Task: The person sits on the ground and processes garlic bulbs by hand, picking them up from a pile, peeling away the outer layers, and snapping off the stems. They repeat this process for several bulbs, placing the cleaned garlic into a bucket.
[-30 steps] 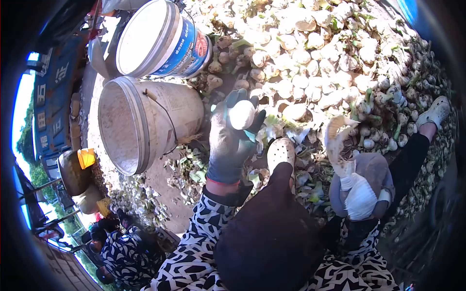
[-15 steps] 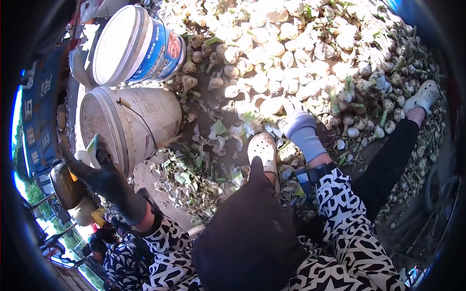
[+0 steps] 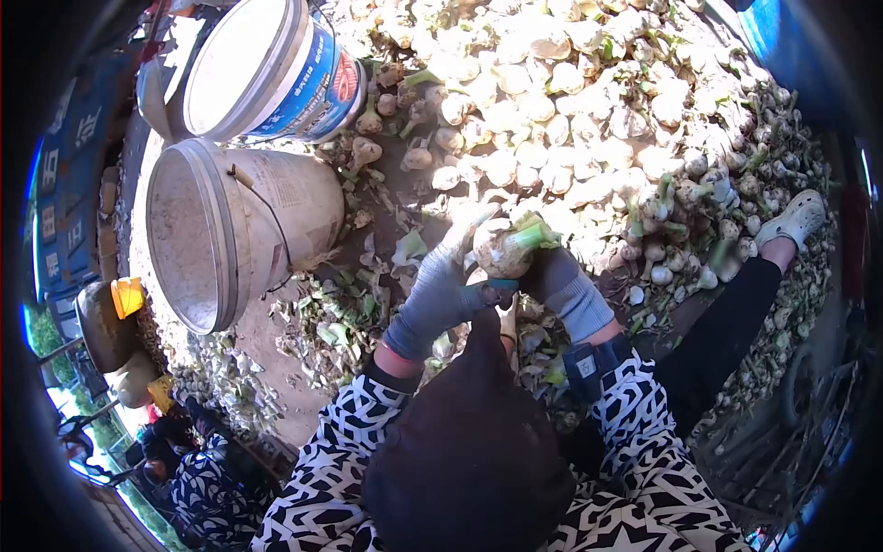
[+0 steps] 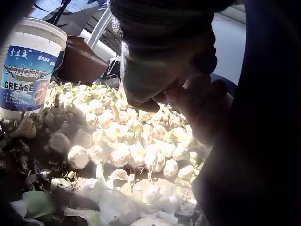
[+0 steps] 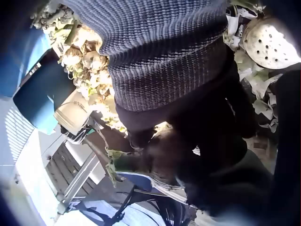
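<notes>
Both gloved hands meet in front of the knee around one garlic bulb (image 3: 501, 250) with a short green stalk, seen in the head view. The left hand (image 3: 442, 287) grips the bulb from its left and lower side, thumb beneath. At the bulb's right is the right hand (image 3: 563, 287), its fingers curled against it. Dark shadow covers most of the right hand (image 5: 188, 127) in the right wrist view, where a green stalk (image 5: 126, 163) sticks out beside it. The left hand (image 4: 160, 61) shows only partly in the left wrist view.
A large heap of garlic (image 3: 552, 110) spreads ahead. An open white bucket (image 3: 299, 207) lies tilted at the left, beside a blue-labelled bucket (image 3: 303, 87). Leaf scraps (image 3: 336, 322) cover ground near the shoes. Another person (image 3: 207, 478) is at lower left.
The left hand has come back from beside the open bucket, where a small pale piece was near its fingers, to the middle. A stalked bulb is now between both hands.
</notes>
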`<state>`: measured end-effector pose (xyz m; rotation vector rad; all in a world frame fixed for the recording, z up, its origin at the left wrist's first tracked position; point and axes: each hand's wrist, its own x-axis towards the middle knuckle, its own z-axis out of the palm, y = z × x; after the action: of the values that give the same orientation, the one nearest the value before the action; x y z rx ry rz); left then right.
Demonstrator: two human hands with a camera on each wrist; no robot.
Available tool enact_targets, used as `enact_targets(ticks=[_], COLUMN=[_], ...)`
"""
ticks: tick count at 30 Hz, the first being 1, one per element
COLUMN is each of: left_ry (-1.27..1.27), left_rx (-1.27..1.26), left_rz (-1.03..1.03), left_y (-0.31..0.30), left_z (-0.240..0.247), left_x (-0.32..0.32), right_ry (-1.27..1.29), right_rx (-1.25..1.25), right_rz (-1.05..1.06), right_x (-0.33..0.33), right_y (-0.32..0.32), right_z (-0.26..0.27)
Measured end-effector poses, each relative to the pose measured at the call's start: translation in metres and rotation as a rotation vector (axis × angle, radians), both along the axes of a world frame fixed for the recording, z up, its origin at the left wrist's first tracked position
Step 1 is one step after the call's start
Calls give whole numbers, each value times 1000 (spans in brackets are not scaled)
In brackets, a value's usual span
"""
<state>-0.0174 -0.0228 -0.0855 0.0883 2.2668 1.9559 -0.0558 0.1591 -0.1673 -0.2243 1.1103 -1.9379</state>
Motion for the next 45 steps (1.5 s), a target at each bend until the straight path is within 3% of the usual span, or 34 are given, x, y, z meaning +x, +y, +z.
enact_targets(ticks=[1, 2, 4, 5, 7, 8, 9, 11, 13, 15, 16, 17, 19, 20, 21, 23, 24, 25, 27, 28, 29, 31, 32, 33, 35, 37, 38, 39, 40, 41, 43, 45], left_ry=[-33, -24, -207, -204, -134, -137, -139, -157, -122, -321, 38, 33, 126, 448, 450, -87, -597, -604, 343, 342, 332, -171, -124, -130, -483, -402, -392, -386, -68, -128, -481, -546], left_rx=[85, 84, 324, 328, 276, 258, 260, 337, 405, 481, -116, -117, -508, -538, -538, -72, 709, 711, -597, -659, -660, 316, 316, 313, 250, 233, 172, 110, -97, -6, 410, 475], left_rz=[21, 28, 113, 114, 113, 106, 102, 91, 98, 148, 49, 48, -125, 15, 14, 69, 257, 261, -29, -174, -177, -28, 100, 94, 610, 485, 326, 168, 80, 116, 182, 193], left_y=[2, 2, 2, 4, 7, 9, 9, 9, 8, -2, -5, -8, -15, -7, -3, 5, 13, 10, 0, -4, -6, -7, -3, -6, -21, -19, -11, -4, 1, 0, -2, 4], left_z=[2, 6, 14, 17, 20, 16, 13, 15, 22, 23, 29, 26, 14, 7, 5, 10, 24, 22, 15, 9, -7, -42, -33, -26, -9, 36, 65, 84, 69, 62, 55, 46], left_x=[3, 6, 9, 7, 4, 4, 3, 4, 5, 11, 13, 15, 19, 17, 18, 15, 4, 3, 6, 0, 0, 3, 2, -1, -9, 1, 1, 2, 9, 13, 8, 9], right_ry=[-454, -446, 206, 210, 547, 832, 830, 426, 445, 180, 259, 254, 413, 360, 362, 119, 116, 5, -120, -236, -351, -392, -375, -354, -383, -418, -337, -364, -313, -255, -544, -571], right_rx=[-308, -308, 354, 357, 475, 646, 651, 548, 490, 487, 456, 456, 527, 514, 514, 398, 400, 297, 193, 148, 102, 23, 47, 70, -15, -109, 63, -5, 5, 12, -372, -381], right_rz=[-224, -216, -331, -329, -410, -384, -387, -316, -340, -277, -330, -330, -296, -278, -280, -232, -231, -189, -143, -96, -50, -46, -29, -14, -15, -40, 18, 59, 48, 36, 59, 52], right_x=[3, 4, 0, 0, 1, -6, -9, -9, -7, -2, 1, 2, -1, -1, -1, -1, -2, -2, 1, 3, 4, 2, 0, -3, -3, -3, -7, -3, 1, 2, 5, 16], right_y=[3, 8, 21, 19, 8, 4, 4, 4, 4, 8, 7, 8, 9, 10, 12, 19, 23, 26, 25, 21, 18, 16, 13, 11, 14, 16, 16, 8, 7, 4, 5, 13], right_z=[3, 11, 40, 54, 81, 92, 95, 96, 93, 97, 96, 97, 106, 109, 108, 104, 103, 102, 102, 105, 107, 108, 107, 106, 94, 89, 103, 93, 93, 99, 95, 72])
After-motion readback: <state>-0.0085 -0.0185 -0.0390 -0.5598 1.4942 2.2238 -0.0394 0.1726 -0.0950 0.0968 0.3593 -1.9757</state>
